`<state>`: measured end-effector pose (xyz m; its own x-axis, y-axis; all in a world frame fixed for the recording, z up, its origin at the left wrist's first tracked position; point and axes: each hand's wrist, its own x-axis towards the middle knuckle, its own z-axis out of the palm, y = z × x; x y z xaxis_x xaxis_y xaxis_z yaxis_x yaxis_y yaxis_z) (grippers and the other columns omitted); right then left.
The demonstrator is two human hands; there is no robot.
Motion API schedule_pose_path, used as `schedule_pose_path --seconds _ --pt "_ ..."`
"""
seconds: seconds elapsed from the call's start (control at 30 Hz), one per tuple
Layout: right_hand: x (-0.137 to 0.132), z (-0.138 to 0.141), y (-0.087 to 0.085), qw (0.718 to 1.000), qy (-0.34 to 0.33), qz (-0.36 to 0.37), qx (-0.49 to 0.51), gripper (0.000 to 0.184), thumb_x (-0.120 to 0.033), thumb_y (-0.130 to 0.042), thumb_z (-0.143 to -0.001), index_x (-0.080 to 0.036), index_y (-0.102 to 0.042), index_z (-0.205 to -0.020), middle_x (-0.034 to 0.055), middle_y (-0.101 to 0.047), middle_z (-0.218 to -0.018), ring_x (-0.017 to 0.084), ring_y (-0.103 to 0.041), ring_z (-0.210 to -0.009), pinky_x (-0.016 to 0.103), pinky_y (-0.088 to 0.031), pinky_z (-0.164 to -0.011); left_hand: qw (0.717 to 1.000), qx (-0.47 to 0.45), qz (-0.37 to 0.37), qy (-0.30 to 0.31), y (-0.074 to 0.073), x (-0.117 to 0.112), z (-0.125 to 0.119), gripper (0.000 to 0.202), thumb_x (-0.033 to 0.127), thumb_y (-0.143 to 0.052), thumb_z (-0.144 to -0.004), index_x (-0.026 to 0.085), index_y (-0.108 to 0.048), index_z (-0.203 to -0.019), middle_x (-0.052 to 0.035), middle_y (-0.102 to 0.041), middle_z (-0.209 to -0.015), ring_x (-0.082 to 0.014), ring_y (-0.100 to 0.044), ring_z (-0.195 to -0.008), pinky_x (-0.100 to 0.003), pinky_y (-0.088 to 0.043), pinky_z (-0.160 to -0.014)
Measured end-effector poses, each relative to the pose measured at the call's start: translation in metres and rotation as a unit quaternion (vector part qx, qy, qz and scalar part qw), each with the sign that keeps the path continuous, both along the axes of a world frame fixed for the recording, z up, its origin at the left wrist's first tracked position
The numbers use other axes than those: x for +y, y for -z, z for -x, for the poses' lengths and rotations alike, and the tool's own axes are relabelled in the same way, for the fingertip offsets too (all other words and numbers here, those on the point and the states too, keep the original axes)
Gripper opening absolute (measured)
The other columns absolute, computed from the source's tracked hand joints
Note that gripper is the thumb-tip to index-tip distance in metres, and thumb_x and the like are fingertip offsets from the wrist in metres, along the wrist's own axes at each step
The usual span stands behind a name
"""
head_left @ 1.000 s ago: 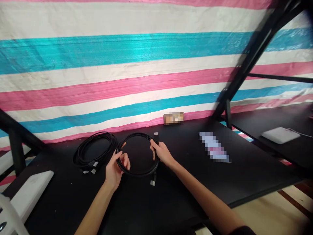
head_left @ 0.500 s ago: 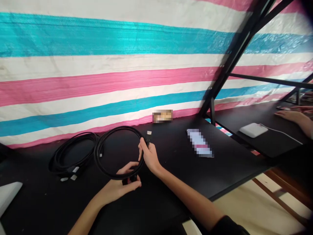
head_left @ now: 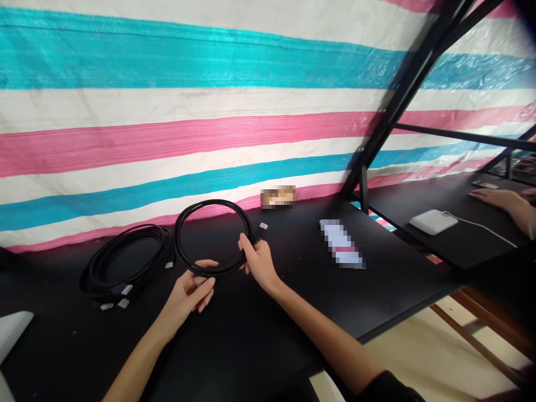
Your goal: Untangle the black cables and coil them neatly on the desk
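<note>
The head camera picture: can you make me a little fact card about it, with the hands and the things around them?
Held: coiled black cable
Right hand: grips its right side
Left hand: at its lower edge; grip unclear
Plug: pokes out above the right hand
Also on table: second black cable coil, left; blurred flat item, right
Behind: striped sheet, blue, pink and white
Next table: white box, another person's hand
</note>
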<state>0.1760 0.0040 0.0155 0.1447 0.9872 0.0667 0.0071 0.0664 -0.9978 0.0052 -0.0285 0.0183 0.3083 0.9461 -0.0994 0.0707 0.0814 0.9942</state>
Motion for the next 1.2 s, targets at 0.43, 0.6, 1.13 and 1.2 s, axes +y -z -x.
schedule_pose_path --seconds 0.43,0.6,1.13,1.2 --pt "-0.009 0.010 0.007 0.994 -0.041 -0.030 -0.098 0.042 -0.050 -0.044 -0.085 -0.015 -0.056 -0.064 -0.0027 -0.048 -0.040 0.008 -0.047 -0.033 0.016 -0.035 -0.037 0.990 0.057 0.015 -0.128 0.011 0.007 0.003 0.044 0.059 -0.053 -0.075 0.021 -0.062 -0.096 0.0032 -0.047 -0.056 -0.0083 -0.040 -0.047 -0.015 -0.038 -0.042" --pt "-0.020 0.016 0.009 0.984 -0.084 -0.054 -0.145 0.036 -0.045 -0.044 -0.088 -0.017 -0.063 -0.078 -0.0036 -0.050 -0.045 0.009 -0.054 -0.041 0.017 -0.040 -0.046 0.974 0.100 -0.017 -0.203 0.017 0.016 0.015 0.037 0.056 -0.062 -0.067 0.023 -0.065 -0.084 -0.0012 -0.054 -0.086 -0.0160 -0.053 -0.076 -0.022 -0.051 -0.057" --pt "-0.030 0.009 -0.012 0.956 -0.165 -0.086 -0.229 0.032 -0.038 -0.038 -0.092 -0.021 -0.065 -0.095 -0.0018 -0.058 -0.057 0.013 -0.060 -0.055 0.020 -0.041 -0.054 0.963 0.174 -0.037 -0.203 0.006 0.015 0.017 0.033 0.053 -0.059 -0.071 0.027 -0.060 -0.092 0.0005 -0.060 -0.084 -0.0180 -0.056 -0.073 -0.023 -0.049 -0.056" --pt "-0.024 0.005 -0.012 0.957 -0.151 -0.081 -0.232 0.034 -0.039 -0.037 -0.092 -0.022 -0.066 -0.094 -0.0025 -0.058 -0.055 0.012 -0.060 -0.054 0.019 -0.041 -0.055 0.965 0.171 -0.038 -0.194 0.008 0.015 0.016 0.035 0.054 -0.060 -0.070 0.026 -0.060 -0.091 0.0004 -0.059 -0.081 -0.0176 -0.056 -0.072 -0.023 -0.049 -0.056"
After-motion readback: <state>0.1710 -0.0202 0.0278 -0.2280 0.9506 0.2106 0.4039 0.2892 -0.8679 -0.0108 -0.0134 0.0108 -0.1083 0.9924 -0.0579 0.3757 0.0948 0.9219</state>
